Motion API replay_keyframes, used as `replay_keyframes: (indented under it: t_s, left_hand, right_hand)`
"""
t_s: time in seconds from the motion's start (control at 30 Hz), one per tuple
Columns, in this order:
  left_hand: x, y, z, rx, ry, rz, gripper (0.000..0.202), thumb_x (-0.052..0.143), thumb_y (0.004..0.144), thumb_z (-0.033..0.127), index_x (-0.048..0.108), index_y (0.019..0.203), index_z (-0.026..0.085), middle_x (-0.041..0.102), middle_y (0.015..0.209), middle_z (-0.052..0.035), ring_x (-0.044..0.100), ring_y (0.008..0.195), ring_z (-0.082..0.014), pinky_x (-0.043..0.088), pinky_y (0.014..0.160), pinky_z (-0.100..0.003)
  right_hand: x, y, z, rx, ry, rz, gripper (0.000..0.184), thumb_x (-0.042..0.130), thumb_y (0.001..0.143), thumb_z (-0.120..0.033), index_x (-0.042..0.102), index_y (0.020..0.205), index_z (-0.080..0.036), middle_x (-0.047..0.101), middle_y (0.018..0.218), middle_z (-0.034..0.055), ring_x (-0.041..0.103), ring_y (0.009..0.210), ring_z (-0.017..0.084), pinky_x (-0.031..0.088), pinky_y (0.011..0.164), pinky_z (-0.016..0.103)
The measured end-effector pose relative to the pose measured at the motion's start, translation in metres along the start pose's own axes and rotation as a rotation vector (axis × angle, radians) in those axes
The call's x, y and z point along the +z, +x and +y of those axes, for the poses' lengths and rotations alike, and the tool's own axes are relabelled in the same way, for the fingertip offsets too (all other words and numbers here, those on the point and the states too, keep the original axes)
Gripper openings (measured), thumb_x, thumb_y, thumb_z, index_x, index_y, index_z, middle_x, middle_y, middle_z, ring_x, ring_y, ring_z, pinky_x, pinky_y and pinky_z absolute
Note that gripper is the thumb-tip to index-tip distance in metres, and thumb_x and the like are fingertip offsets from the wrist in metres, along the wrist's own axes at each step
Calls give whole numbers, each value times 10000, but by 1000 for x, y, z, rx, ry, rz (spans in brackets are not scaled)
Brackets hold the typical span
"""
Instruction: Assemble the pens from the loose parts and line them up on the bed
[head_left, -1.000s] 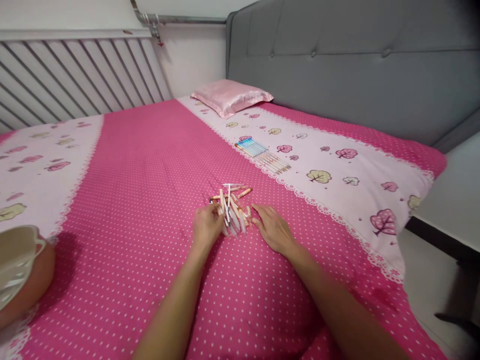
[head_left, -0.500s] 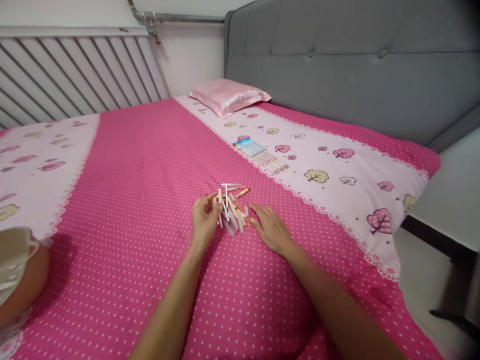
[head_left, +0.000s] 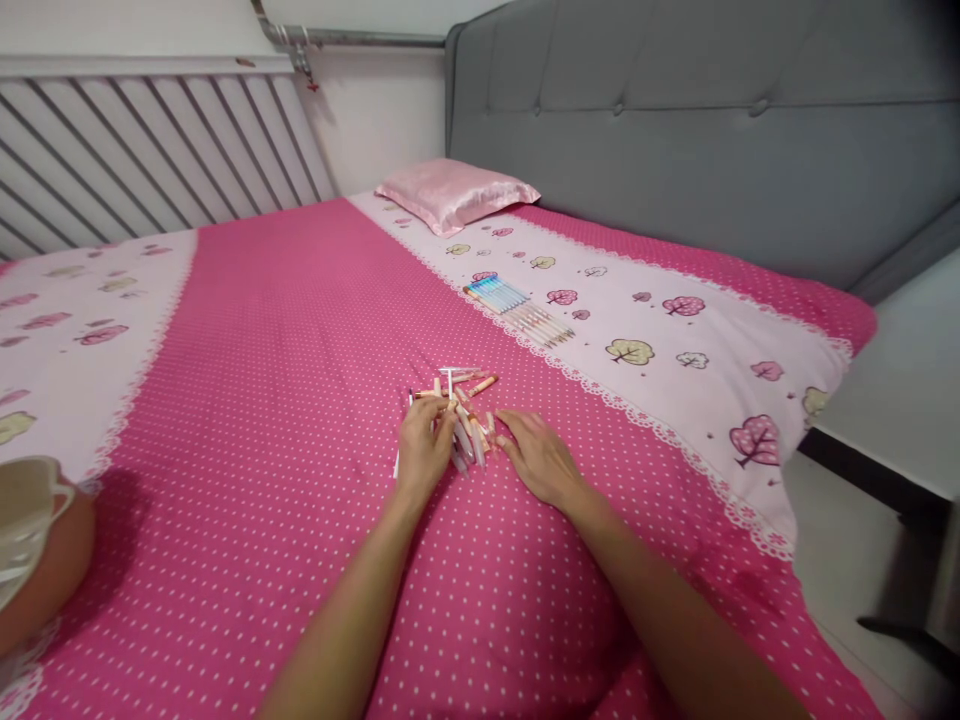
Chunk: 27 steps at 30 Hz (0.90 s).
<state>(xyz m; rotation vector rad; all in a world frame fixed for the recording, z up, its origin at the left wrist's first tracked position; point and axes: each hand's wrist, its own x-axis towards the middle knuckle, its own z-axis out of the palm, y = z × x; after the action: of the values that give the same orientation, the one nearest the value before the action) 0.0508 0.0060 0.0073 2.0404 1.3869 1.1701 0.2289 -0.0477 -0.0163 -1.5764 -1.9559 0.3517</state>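
A loose pile of orange and white pens (head_left: 463, 400) lies on the pink polka-dot bedsheet (head_left: 285, 400). My left hand (head_left: 422, 448) sits at the pile's left side, fingers curled round a white pen that sticks out below the hand. My right hand (head_left: 536, 460) lies flat on the sheet at the pile's right side, fingertips touching the pens. Farther back, a neat row of blue and orange pens (head_left: 519, 308) rests on the pale tree-print band.
A pink satin pillow (head_left: 456, 192) lies by the grey padded headboard (head_left: 675, 130). A slatted white rail (head_left: 142, 150) runs along the far left. A beige cup-like object (head_left: 30, 530) sits at the near left edge. The bed's right edge drops to the floor (head_left: 847, 530).
My left hand lifted off the pile, then came down again closed on a white pen. My right hand stayed flat beside the pile.
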Motion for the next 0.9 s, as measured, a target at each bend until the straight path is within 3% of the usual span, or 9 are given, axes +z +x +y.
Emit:
replay_keyframes:
  t_s: [0.17,0.47,0.9]
  left_hand:
    - [6,-2,1,93,149,-89,196,456,836,225,615,945,183,619,981,-90,541,973,-230,409,901,-388]
    - [9,1,0,112,335,-159,234,409,850,220,609,960,168,645,961,-117,555,940,-274,405,851,-414]
    - [11,6,-5,108,396,-259,348,390,889,312,639,1108,205,573,1225,-108,532,1059,-289,371,920,-449]
  right_hand:
    - [-1,0,-1,-23,3,22,386,328,930,-306,492,1254,-174,553,1236,103,473,1140,229,393,972,417]
    - [0,0,1,-24,-5,25,387,348,926,-306,501,1249,-157,555,1237,99,471,1139,229,390,982,404]
    - [2,1,1,-5,-9,20,383,355,925,-317,508,1241,-163,554,1239,98,473,1135,234,394,972,407]
